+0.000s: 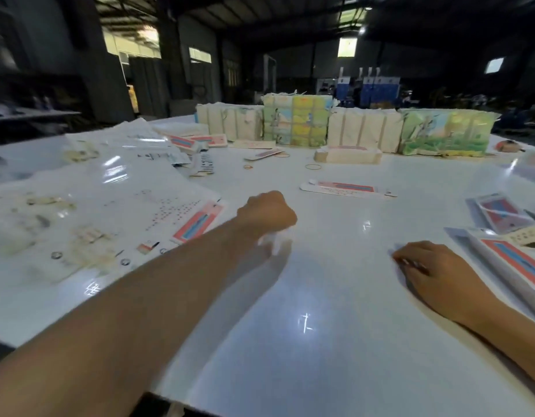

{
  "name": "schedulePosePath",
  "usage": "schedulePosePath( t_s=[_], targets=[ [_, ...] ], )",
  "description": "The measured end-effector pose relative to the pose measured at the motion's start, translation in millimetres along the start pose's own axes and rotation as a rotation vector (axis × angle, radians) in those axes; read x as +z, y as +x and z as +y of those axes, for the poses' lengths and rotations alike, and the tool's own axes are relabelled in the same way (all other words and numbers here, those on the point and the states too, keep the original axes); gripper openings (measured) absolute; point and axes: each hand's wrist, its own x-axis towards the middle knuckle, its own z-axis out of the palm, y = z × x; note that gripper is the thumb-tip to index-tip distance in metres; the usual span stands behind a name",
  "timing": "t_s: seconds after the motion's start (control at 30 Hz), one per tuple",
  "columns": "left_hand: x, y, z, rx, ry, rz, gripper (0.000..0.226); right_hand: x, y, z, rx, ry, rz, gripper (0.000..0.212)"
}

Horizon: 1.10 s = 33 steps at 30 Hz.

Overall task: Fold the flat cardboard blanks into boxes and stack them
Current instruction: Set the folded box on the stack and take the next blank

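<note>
— What's along the left of the frame?

— A large glossy printed sheet lies flat on your white table, with a red-and-blue panel at its right corner. Behind it, in the upper left, loose flat blanks lie scattered.

— And your left hand?

— Your left hand is stretched out over the table at frame centre, fingers curled into a fist. Something pale and blurred shows just under it; you cannot tell whether you grip it.

— Beyond that hand?

— A single flat cardboard blank, red and blue on white, lies apart from both hands, right of centre. Rubber bands lie farther back, near a low cream bundle. Along the far edge stand strapped bundles, cream and green-yellow printed.

— Your right hand?

— Your right hand rests palm down on the table at the lower right, fingers relaxed, holding nothing. Just beside it, at the right edge, lie more red-and-blue blanks, overlapping.
</note>
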Motion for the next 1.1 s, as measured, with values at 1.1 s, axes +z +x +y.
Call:
schedulePosePath(
  t_s=[1.1],
  targets=[
    [61.7,-61.5,67.6,0.559,-0.278,0.001,0.034,-23.0,-11.6,-15.8,0.096,0.285,0.013,0.023]
  ],
)
